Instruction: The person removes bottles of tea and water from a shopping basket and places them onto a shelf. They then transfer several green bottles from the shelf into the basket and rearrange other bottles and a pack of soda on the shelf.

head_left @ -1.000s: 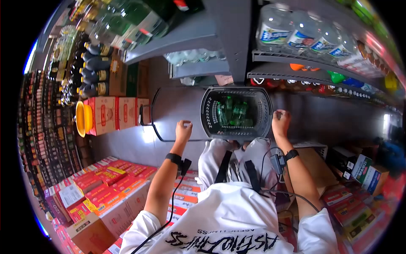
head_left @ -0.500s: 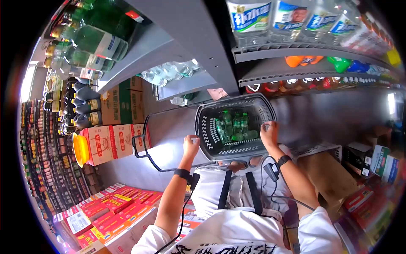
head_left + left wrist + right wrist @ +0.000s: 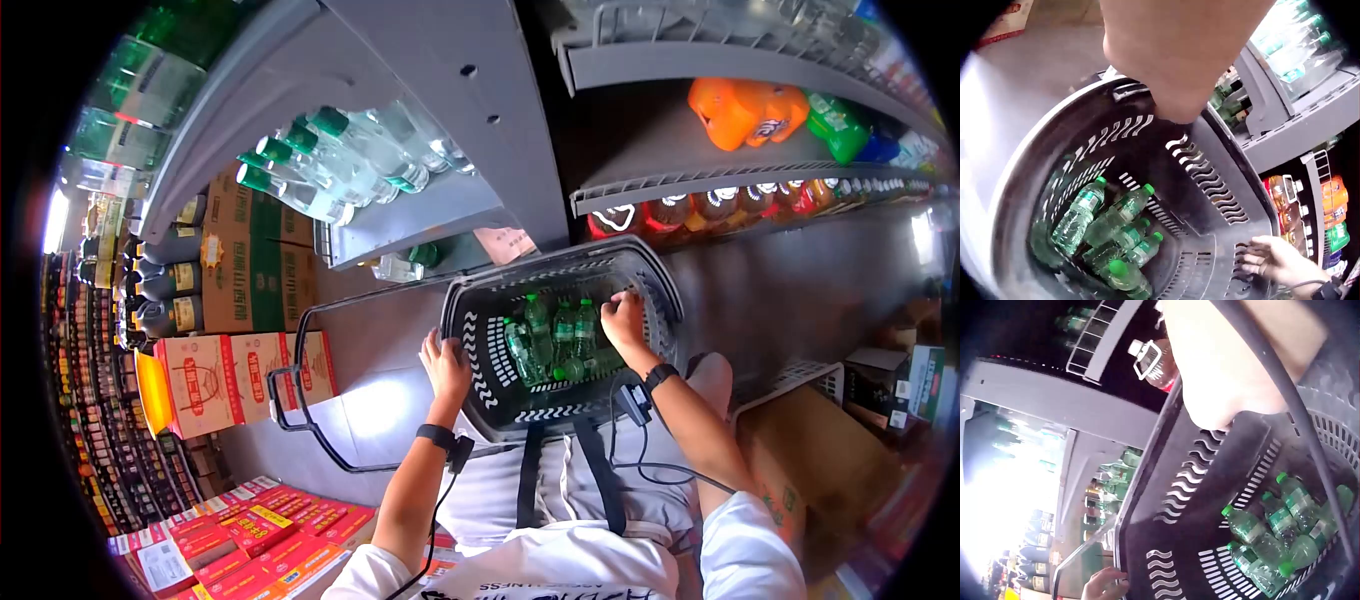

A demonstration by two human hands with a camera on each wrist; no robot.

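Observation:
A dark grey shopping basket [image 3: 470, 400] stands on the floor in front of the person's legs, with several green-capped clear bottles [image 3: 563, 330] lying inside. At its left rim is the left hand [image 3: 447, 368], fingers fairly straight; the right wrist view shows that hand's fingertips [image 3: 1110, 575] right at the rim. Over the basket's right part hangs the right hand [image 3: 625, 325], loosely bent. From the left wrist view, the right hand [image 3: 1280, 259] has its fingers spread beside the slotted inner wall, holding nothing. The long handle [image 3: 330, 445] is folded down to the left.
A grey shelf post [image 3: 470, 130] rises just beyond the basket. Shelves hold water bottles [image 3: 350, 160], orange bottles [image 3: 745, 112] and red-labelled drinks [image 3: 715, 205]. Red and white cartons [image 3: 195, 385] stand on the left, red boxes [image 3: 265, 530] lower left, and an open cardboard box [image 3: 820, 450] on the right.
The view has moved closer to the basket and shelves. Both hands have come in toward the basket, the left to its rim, the right from beside it to over its inside.

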